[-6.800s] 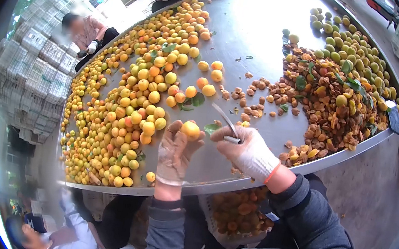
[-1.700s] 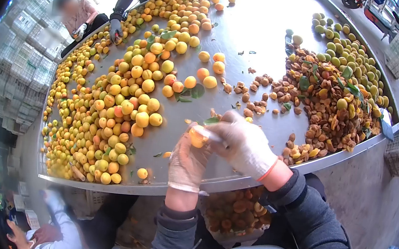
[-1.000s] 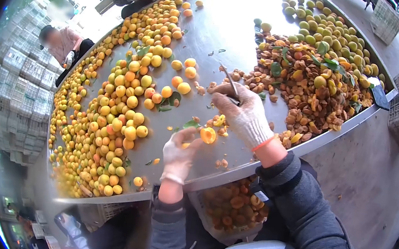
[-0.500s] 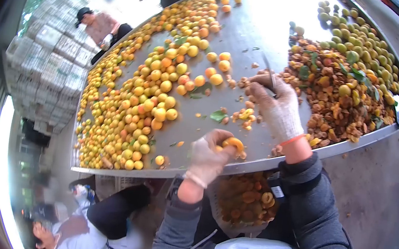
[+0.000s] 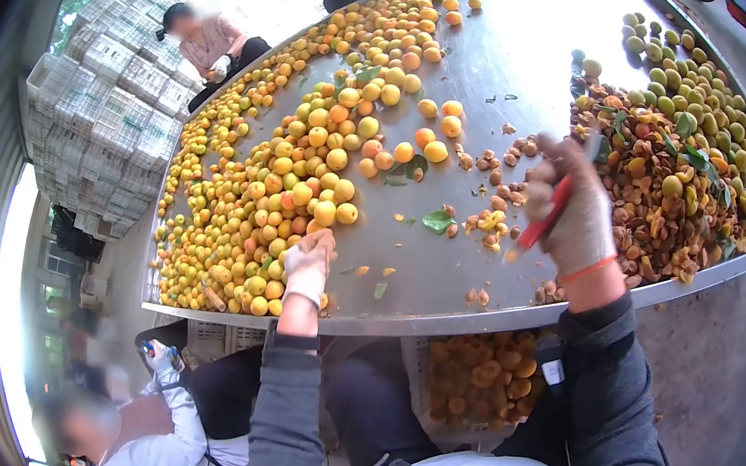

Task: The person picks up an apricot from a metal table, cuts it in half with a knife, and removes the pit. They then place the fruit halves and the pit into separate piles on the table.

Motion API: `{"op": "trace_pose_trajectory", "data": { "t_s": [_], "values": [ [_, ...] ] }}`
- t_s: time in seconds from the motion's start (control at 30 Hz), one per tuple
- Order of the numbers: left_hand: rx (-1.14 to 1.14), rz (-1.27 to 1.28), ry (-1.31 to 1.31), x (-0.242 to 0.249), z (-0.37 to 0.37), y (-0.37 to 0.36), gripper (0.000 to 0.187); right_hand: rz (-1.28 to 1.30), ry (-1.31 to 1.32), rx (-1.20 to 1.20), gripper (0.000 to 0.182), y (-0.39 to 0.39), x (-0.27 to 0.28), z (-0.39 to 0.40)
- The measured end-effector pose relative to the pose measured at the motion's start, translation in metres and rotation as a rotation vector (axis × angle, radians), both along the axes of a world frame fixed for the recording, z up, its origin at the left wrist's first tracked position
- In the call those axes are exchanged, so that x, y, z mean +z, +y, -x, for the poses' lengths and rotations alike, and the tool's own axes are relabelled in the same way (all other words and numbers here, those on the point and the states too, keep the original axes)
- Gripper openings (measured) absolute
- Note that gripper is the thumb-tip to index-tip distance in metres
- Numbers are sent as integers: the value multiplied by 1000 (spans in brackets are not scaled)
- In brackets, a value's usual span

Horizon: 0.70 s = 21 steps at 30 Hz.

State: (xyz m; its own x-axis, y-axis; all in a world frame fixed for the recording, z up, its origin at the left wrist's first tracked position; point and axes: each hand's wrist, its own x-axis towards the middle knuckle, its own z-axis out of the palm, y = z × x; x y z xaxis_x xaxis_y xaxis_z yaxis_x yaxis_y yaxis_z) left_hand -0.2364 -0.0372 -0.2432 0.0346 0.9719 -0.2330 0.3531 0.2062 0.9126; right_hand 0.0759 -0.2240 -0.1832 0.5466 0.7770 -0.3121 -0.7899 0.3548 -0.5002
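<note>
Head view shows one white-gloved left hand [image 5: 308,262] touching the pile of round yellow-orange fruits [image 5: 317,137], too many to count, on one shiny grey metal surface [image 5: 495,71]. I cannot tell if its bent fingers hold one. One blurry white-gloved right hand [image 5: 585,224] is closed around one red-handled knife [image 5: 556,202]. One big heap of brown and orange bits [image 5: 647,197] lies just beside it.

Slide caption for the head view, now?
Left hand at the yellow-orange fruit; right hand gripping a red-handled tool.
</note>
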Motion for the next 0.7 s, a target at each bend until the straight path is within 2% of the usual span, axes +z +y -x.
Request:
{"op": "trace_pose_trajectory", "data": {
  "t_s": [0.03, 0.07, 0.13, 0.2, 0.27, 0.33, 0.37, 0.4, 0.47, 0.5, 0.57, 0.6, 0.67, 0.7],
  "values": [
    [13, 46, 63, -8, -10, 13, 28, 58, -83, 167, 22, 0, -17, 5],
    [23, 91, 125, -7, -25, 21, 32, 244, -197, 368, 22, -1, -12, 12],
    [20, 86, 482, -21, -46, 40, 45, 134, -233, 290, 23, 0, 3, 39],
    [-29, -217, 816, -33, -56, 47, 48, 176, -328, 317, 24, -1, 6, 45],
    [-51, -149, 843, -16, -73, 36, 53, 216, -417, 347, 25, -1, 8, 47],
    [-97, -234, 878, -16, -78, 36, 52, 307, -494, 402, 27, 0, 11, 48],
    [-141, -204, 719, -15, -77, 36, 50, 298, -527, 410, 26, -1, 11, 48],
    [-146, -205, 717, -16, -74, 37, 50, 301, -528, 405, 26, -1, 12, 48],
    [-219, 53, 157, -22, -64, 40, 48, 299, -589, 453, 23, -1, 13, 50],
    [-268, 106, -245, -27, -54, 32, 47, 301, -618, 446, 18, -1, 11, 53],
    [-440, 155, -703, -1, -57, -8, 48, 319, -646, 478, 17, -1, 8, 58],
    [-438, 151, -706, 10, -61, -25, 48, 338, -677, 511, 16, -1, 6, 61],
    [-511, 220, -913, 24, -68, -52, 47, 339, -716, 552, 15, 1, -7, 65],
    [-509, 218, -920, 27, -70, -60, 47, 291, -904, 492, 15, 2, -17, 69]
  ]
}}
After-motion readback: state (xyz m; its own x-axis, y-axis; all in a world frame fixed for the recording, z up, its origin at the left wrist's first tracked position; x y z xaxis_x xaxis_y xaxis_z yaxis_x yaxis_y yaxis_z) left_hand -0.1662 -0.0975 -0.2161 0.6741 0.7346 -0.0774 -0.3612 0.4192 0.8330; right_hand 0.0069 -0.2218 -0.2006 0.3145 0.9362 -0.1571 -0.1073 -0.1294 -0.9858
